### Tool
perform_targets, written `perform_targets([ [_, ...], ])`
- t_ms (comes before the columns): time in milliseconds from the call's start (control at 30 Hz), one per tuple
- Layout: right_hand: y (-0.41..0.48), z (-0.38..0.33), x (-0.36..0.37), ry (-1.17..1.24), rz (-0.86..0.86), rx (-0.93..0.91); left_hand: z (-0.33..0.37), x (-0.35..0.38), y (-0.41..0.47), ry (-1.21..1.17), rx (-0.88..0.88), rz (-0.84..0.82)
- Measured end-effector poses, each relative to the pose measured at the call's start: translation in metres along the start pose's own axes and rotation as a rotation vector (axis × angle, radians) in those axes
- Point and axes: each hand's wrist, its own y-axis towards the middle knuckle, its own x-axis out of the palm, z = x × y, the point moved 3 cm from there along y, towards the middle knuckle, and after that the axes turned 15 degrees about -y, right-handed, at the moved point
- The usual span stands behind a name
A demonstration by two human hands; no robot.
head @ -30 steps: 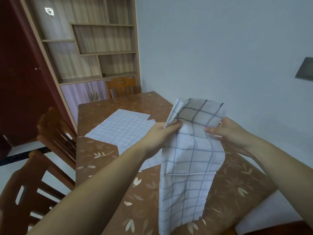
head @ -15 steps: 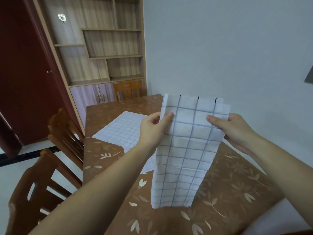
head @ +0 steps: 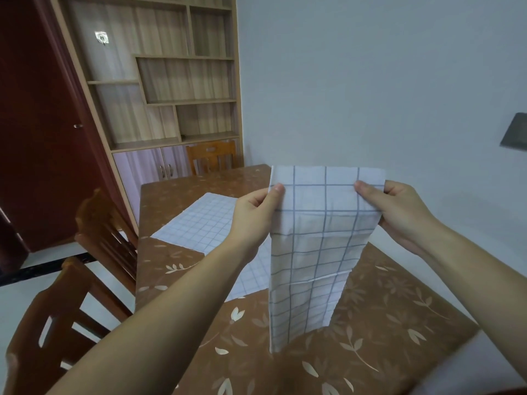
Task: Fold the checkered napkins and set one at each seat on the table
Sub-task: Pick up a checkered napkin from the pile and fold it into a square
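The left hand [head: 252, 215] and right hand [head: 399, 212] each pinch an upper corner of a checkered napkin [head: 316, 252], thumbs in front and fingers behind; the soft white cloth (grey grid lines, folded into a long strip) hangs above the brown leaf-patterned table [head: 385, 332]; flatter checkered napkins [head: 199, 223] lie spread behind; wooden slatted chairs [head: 99, 232] stand left.
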Motion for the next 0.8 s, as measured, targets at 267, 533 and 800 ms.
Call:
perform_targets([
  [267,0.004,-0.008,0.000,-0.084,0.176,-0.103,0.001,0.001,-0.001,-0.081,-0.066,-0.020],
  [533,0.006,-0.006,-0.003,0.081,0.037,0.058,-0.035,-0.006,-0.012,-0.030,-0.249,-0.128],
  [800,-0.009,0.039,0.011,-0.024,-0.139,0.188,-0.043,-0.019,-0.012,-0.099,-0.408,-0.085],
])
